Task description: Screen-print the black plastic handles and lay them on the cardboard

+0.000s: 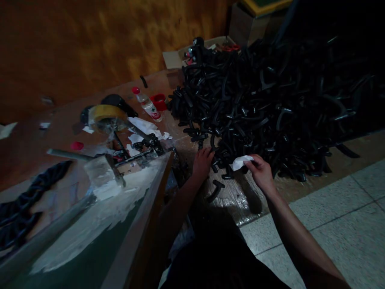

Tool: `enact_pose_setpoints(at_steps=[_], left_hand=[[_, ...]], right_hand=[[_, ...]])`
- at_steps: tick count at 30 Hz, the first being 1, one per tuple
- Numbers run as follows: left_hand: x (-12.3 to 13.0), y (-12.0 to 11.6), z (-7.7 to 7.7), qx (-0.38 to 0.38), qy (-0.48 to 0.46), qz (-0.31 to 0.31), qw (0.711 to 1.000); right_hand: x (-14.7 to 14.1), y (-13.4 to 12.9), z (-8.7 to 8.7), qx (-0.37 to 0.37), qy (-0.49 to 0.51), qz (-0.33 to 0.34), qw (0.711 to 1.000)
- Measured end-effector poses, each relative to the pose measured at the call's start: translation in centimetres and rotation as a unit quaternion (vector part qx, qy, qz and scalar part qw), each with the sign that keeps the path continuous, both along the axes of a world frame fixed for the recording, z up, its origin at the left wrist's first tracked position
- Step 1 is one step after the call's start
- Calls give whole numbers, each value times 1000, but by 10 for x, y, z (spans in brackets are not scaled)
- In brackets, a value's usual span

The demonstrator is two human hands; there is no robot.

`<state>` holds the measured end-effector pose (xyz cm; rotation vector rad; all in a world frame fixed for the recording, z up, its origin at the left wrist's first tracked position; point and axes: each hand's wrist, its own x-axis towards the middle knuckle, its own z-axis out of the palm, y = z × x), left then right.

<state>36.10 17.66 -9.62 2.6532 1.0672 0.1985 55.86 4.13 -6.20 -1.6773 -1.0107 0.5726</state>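
Right hand [262,173]: fingers pinching white paper [241,162], just in front of the pile [240,104] of black parts. Left hand [203,161]: at the pile's near-left edge, grip indiscernible.

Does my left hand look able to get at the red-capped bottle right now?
Probably yes: between the left hand and the bottle I see only bare board and a few low black pieces, nothing tall.
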Motion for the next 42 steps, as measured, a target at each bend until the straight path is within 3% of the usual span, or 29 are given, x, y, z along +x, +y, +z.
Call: enact_pose_setpoints(at_steps=[3, 6, 8, 11, 14, 16, 18, 21, 25, 30, 33, 35, 39, 42], left_hand=[[6, 20, -11, -16, 9, 2, 1000], [1, 21, -15, -145, -86, 59, 984], [-6, 12, -12, -309, -183, 117, 926], [-18, -8, -2, -523, -274, 132, 796], [-26, -28, 7, -633, -335, 120, 688], [-27, -37, 10, -656, -357, 118, 654], [-27, -43, 11, -656, -358, 114, 654], [-25, -49, 16, -639, -341, 121, 679], [-19, -58, 30, -590, -310, 123, 735], [-14, -69, 52, -522, -230, 104, 815], [-13, -71, 58, -444, -194, 98, 869], [-13, -72, 59, -411, -185, 93, 888], [-16, -70, 57, -396, -177, 89, 896], [-18, -68, 56, -401, -169, 88, 896]], right_hand=[[2, 1, -3, -3, 10, -7, 1000], [7, 1, -6, -1, 23, -20, 1000], [9, 0, -9, -4, 37, -32, 999], [10, 0, -13, -10, 78, -56, 995], [5, 1, -15, -13, 105, -59, 993], [1, 2, -13, -14, 98, -51, 994], [-3, 3, -7, -11, 70, -47, 996], [-11, 6, 9, 3, -4, -21, 1000], [-30, 12, 27, 20, -115, 85, 990], [-51, 20, 24, -22, -252, 185, 949], [-57, 25, 19, -56, -284, 174, 941], [-60, 29, 17, -59, -279, 153, 946], [-64, 33, 18, -59, -248, 114, 960], [-63, 30, 20, -82, -231, 128, 961]])
